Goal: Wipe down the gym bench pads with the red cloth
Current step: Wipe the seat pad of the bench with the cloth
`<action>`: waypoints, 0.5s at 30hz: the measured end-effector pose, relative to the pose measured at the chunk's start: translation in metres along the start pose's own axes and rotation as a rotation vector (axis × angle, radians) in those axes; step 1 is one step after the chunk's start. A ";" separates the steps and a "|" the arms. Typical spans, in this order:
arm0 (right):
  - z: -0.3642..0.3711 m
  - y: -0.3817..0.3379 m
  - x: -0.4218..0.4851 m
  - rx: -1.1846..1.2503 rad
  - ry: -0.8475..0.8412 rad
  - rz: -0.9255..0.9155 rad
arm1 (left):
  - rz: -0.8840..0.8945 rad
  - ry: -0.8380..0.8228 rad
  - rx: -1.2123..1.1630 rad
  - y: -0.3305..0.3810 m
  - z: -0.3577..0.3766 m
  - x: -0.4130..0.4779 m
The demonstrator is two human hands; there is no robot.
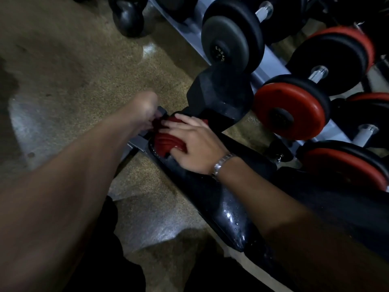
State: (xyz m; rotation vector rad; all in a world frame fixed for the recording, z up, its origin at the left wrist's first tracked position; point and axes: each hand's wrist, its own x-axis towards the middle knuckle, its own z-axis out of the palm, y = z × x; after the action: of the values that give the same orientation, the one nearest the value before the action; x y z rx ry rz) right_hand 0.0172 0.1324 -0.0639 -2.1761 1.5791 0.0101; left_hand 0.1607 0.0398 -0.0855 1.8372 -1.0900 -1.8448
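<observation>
Left hand (145, 110), right hand (195, 142) on red cloth (166, 142); dumbbells (290, 110) beside pad (210, 197).

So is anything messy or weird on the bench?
Yes: shiny wet drops sit on the near part of the black bench pad, unwiped. The red cloth is bunched at the far end under the right hand.

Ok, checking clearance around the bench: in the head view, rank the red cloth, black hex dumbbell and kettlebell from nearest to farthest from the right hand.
1. red cloth, pressed under the right hand.
2. black hex dumbbell, just beyond the hand.
3. kettlebell, far upper left.
</observation>
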 end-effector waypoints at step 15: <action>-0.003 0.017 -0.016 -0.005 0.063 -0.179 | -0.008 -0.030 0.061 0.000 0.002 0.000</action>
State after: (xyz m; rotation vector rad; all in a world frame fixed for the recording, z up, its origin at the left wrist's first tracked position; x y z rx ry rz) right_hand -0.0042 0.1416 -0.0627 -2.3353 1.4128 -0.1112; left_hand 0.1591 0.0400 -0.0858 1.8553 -1.1629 -1.8698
